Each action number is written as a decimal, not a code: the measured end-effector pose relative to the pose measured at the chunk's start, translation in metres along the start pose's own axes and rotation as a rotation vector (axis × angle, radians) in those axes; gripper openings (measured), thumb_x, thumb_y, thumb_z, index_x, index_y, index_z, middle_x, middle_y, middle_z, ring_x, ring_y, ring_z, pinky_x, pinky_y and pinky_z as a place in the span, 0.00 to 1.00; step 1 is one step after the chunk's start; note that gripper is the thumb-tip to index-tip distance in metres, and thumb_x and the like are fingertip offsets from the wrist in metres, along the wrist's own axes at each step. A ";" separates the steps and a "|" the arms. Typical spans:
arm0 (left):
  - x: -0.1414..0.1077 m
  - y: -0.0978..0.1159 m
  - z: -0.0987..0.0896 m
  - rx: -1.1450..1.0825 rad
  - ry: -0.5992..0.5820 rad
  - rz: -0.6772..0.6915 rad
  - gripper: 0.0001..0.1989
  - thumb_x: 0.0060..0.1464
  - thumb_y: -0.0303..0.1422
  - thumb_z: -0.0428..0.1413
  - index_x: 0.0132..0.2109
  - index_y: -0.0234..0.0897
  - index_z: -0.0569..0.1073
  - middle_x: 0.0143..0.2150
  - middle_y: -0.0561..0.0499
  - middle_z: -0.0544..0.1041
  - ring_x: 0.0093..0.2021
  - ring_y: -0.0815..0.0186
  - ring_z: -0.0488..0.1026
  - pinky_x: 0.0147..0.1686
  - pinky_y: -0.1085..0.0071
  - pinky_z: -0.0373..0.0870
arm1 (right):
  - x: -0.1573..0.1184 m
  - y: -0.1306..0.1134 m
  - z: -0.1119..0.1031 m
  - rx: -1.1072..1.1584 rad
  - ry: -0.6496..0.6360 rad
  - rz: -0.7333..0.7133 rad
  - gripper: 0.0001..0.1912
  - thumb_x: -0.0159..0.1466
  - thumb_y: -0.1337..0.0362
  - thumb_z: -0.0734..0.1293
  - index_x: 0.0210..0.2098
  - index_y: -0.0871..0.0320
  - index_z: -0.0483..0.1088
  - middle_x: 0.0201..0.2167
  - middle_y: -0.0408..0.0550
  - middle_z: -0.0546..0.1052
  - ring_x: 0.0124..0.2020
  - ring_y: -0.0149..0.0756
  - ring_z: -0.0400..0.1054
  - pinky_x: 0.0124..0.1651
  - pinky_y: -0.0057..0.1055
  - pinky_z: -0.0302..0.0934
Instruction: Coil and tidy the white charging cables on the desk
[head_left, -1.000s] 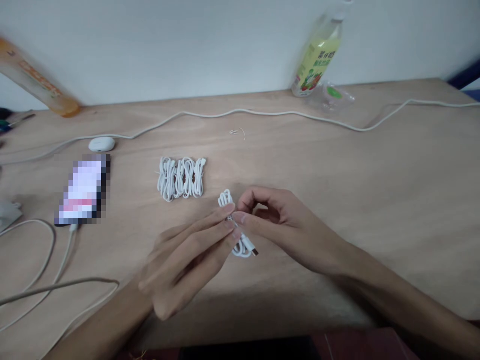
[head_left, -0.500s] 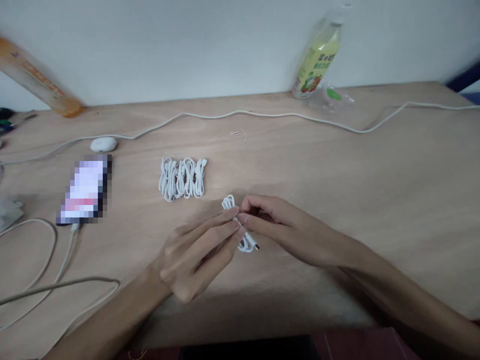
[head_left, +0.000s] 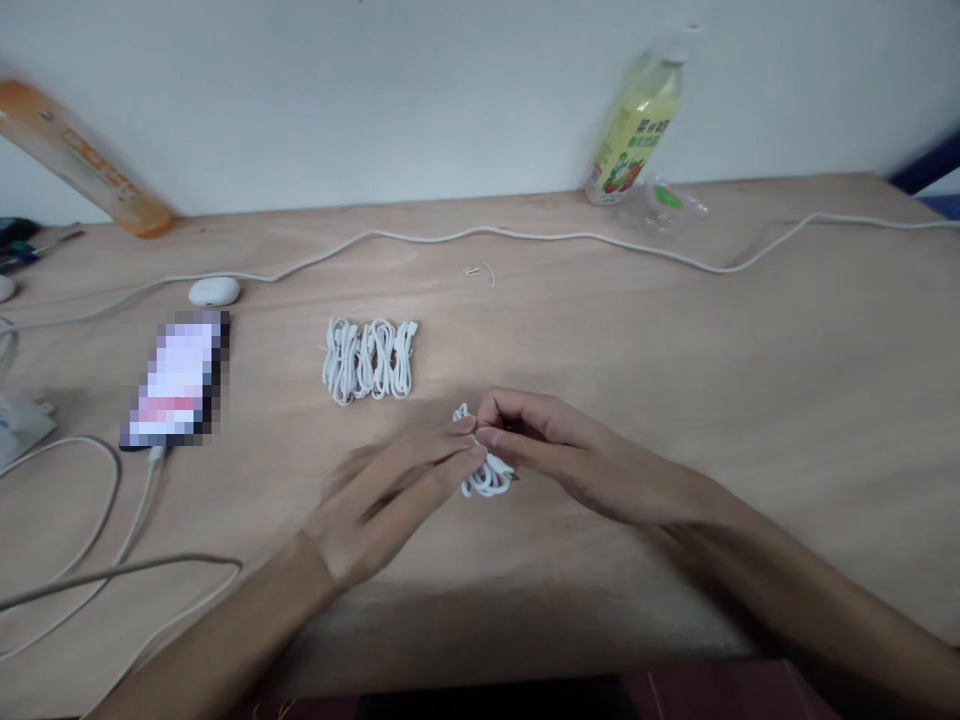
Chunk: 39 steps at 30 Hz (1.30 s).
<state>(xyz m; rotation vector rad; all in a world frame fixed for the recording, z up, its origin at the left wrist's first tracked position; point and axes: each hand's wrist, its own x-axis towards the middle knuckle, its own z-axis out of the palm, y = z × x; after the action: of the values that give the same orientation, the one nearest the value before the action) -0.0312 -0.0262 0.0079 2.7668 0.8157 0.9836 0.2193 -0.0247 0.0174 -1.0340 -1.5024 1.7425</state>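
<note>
A coiled white USB cable (head_left: 489, 478) is between my hands at the middle of the table, its metal plug pointing to the right. My left hand (head_left: 405, 500) grips the coil around its middle with the fingertips, hiding part of the loops. Thumb and forefinger of my right hand (head_left: 551, 437) are pinched together at the same spot, touching the coil's waist. What lies inside that pinch is too small to make out. Farther up and to the left, several bundled white cables (head_left: 369, 360) lie side by side in a row.
Small white scraps (head_left: 480, 273) lie beyond my hands. A long white cord (head_left: 480, 231) crosses the table's back. A phone (head_left: 176, 380) on a charging cable and a white earbud case (head_left: 214, 291) are at left. An orange bottle (head_left: 90, 165) and a yellow-green bottle (head_left: 634, 140) stand by the wall.
My left hand has flattened and turned a little, its fingers now covering more of the coil. The coil's plug end has tilted upward. The camera view has shifted slightly.
</note>
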 end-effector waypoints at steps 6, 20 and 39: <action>0.019 -0.002 -0.002 -0.206 0.071 -0.056 0.14 0.68 0.25 0.64 0.56 0.44 0.82 0.47 0.52 0.90 0.41 0.63 0.89 0.42 0.71 0.88 | 0.000 0.000 -0.003 0.002 -0.037 0.005 0.19 0.75 0.46 0.68 0.39 0.55 0.70 0.35 0.41 0.69 0.38 0.36 0.61 0.43 0.33 0.57; 0.029 -0.002 0.005 -0.468 0.263 -0.258 0.03 0.63 0.33 0.70 0.43 0.47 0.86 0.37 0.54 0.87 0.33 0.64 0.84 0.29 0.68 0.82 | -0.002 -0.006 0.005 -0.035 -0.027 -0.157 0.15 0.78 0.52 0.66 0.38 0.54 0.69 0.34 0.40 0.68 0.35 0.34 0.60 0.42 0.32 0.57; 0.019 0.000 0.002 -0.592 0.182 -0.175 0.10 0.67 0.24 0.64 0.49 0.45 0.78 0.53 0.48 0.88 0.51 0.55 0.88 0.44 0.59 0.92 | -0.002 -0.004 0.013 -0.003 0.255 -0.251 0.15 0.71 0.51 0.74 0.36 0.54 0.75 0.33 0.41 0.73 0.34 0.34 0.63 0.39 0.34 0.58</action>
<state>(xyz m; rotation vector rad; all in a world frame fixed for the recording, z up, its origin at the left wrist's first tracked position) -0.0179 -0.0161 0.0167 2.0974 0.6393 1.2151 0.2088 -0.0318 0.0223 -0.9811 -1.4055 1.3809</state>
